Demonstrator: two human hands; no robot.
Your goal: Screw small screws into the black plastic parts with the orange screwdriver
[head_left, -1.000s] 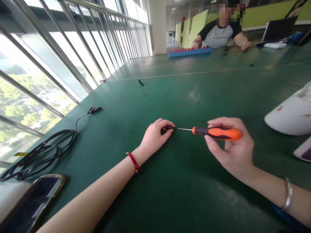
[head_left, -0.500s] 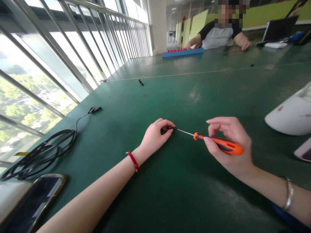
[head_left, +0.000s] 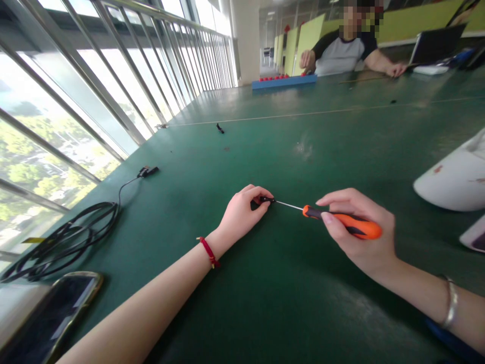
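Note:
Between the thumb and fingers of my left hand [head_left: 239, 215] is a small black part [head_left: 267, 199], pinched close to the tabletop. Most of that part is hidden by the fingers, so its kind cannot be made out. My right hand [head_left: 366, 258] is closed loosely around the orange and black handle of a screwdriver [head_left: 359, 227]. The thin metal shaft points left and its tip meets the black part. Screwdriver and part lie nearly in one line, the handle slightly lower in view.
The green table [head_left: 227, 313] stretches away from me. Left are a coiled black cable [head_left: 91, 222] and a phone [head_left: 56, 313]. A small black piece [head_left: 220, 128] lies farther off. A white container [head_left: 450, 177] is at right. Across sits a person [head_left: 343, 55] by a blue strip [head_left: 284, 82] with red pieces.
My right hand's fingers have shifted and turned around the screwdriver handle. My left hand has stayed still. The person opposite has lifted one hand off the blue strip.

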